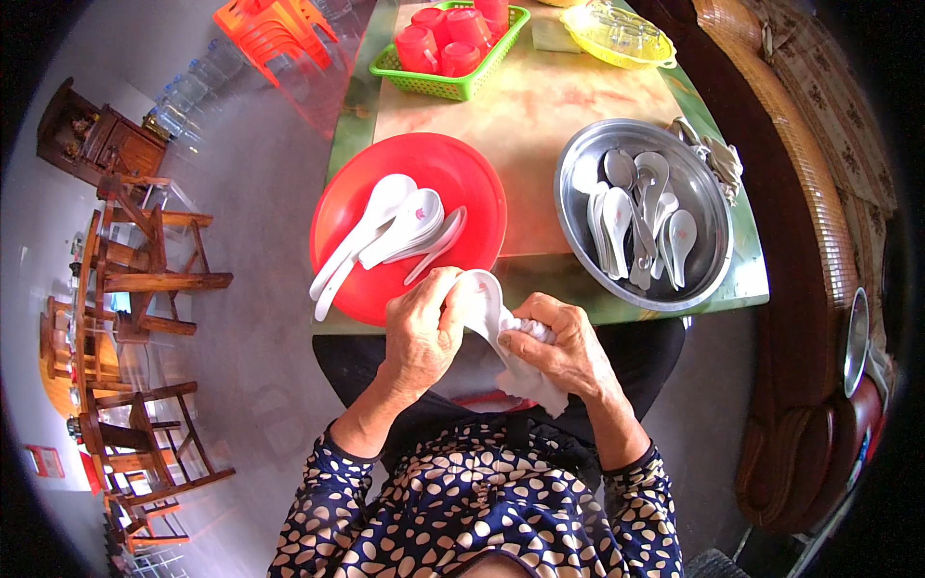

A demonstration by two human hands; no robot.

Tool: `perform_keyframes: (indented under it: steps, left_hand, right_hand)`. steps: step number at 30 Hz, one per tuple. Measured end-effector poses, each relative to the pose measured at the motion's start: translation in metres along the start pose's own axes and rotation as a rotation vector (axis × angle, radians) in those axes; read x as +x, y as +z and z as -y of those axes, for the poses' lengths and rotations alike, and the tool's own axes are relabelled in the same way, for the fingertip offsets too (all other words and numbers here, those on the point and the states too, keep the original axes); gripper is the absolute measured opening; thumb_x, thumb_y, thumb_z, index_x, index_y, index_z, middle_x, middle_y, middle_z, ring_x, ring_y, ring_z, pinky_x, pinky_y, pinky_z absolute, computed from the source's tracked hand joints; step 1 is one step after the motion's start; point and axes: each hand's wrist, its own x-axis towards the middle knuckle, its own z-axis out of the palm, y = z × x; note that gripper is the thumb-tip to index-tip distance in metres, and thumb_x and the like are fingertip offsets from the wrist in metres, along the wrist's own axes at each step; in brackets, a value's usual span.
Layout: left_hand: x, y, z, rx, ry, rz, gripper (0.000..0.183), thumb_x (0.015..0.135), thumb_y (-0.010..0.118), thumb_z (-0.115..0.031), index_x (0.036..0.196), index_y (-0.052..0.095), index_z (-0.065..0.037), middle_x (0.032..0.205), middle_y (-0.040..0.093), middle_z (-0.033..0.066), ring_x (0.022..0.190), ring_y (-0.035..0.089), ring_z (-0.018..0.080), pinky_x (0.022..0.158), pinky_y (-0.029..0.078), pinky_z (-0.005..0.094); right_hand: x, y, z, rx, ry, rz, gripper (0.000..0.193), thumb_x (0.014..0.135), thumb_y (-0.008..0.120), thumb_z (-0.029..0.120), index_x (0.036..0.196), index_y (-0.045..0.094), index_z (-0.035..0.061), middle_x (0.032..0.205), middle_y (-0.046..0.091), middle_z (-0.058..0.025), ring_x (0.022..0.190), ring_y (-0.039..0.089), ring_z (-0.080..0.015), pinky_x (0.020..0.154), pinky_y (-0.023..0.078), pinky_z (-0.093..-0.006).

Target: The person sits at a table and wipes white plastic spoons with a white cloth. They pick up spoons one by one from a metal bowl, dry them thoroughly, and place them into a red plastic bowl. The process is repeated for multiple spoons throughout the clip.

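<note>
Bare tabletop [540, 116] open between red plate [409, 226] and metal basin [644, 214]; green basket [448, 58] and yellow dish [619, 37] block the far end.

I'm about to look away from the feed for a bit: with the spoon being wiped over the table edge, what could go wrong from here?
1. The white soup spoon is held by the left hand and wiped with a white cloth in the right hand, over the table's edge; a slip could drop it to the floor.
2. Spoon handles overhang the red plate's rim and the table edge; a nudge might tip them off.
</note>
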Motion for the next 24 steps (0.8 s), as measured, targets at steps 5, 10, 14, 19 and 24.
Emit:
perform_keyframes:
  steps: [5,10,14,19,24]
  left_hand:
    - [0.002,0.002,-0.005,0.001,-0.001,0.008,0.010,0.083,0.059,0.002,0.093,0.057,0.004,0.079,0.064,0.0162,0.069,0.066,0.0310,0.057,0.052,0.0343]
    - [0.003,0.004,-0.002,0.041,0.044,-0.050,0.009,0.083,0.060,0.002,0.091,0.057,0.003,0.077,0.063,0.0161,0.066,0.065,0.0309,0.054,0.052,0.0340]
    - [0.004,0.001,-0.001,0.068,0.002,-0.053,0.009,0.083,0.060,0.001,0.091,0.057,0.003,0.075,0.063,0.0159,0.066,0.065,0.0309,0.053,0.051,0.0342]
    - [0.005,0.002,0.002,0.037,0.056,-0.087,0.008,0.085,0.059,-0.002,0.091,0.057,0.002,0.072,0.062,0.0153,0.062,0.065,0.0296,0.053,0.050,0.0328]
    - [0.016,-0.018,-0.008,-0.304,-0.349,0.364,0.012,0.086,0.059,-0.010,0.091,0.058,0.000,0.071,0.061,0.0154,0.061,0.065,0.0259,0.052,0.047,0.0303]
  right_hand:
    - [0.012,0.004,0.005,-0.011,-0.066,-0.109,0.026,0.074,0.069,0.017,0.088,0.065,-0.0044,0.078,0.060,-0.0134,0.068,0.060,-0.0228,0.063,0.047,-0.0329]
    - [0.020,0.015,0.004,-0.062,-0.145,-0.227,0.025,0.074,0.067,0.016,0.089,0.065,-0.0037,0.078,0.059,-0.0135,0.066,0.060,-0.0246,0.063,0.048,-0.0336]
    - [0.017,0.016,0.007,-0.083,-0.104,-0.192,0.025,0.075,0.068,0.016,0.089,0.064,-0.0044,0.077,0.059,-0.0107,0.067,0.058,-0.0196,0.063,0.048,-0.0310]
    - [0.005,0.007,0.010,0.003,0.054,-0.046,0.024,0.076,0.067,0.017,0.086,0.065,-0.0042,0.076,0.061,-0.0137,0.064,0.062,-0.0240,0.061,0.048,-0.0345]
    - [0.006,-0.003,0.000,-0.175,-0.150,0.021,0.019,0.076,0.066,0.014,0.083,0.065,-0.0030,0.078,0.063,-0.0147,0.067,0.063,-0.0272,0.062,0.049,-0.0361]
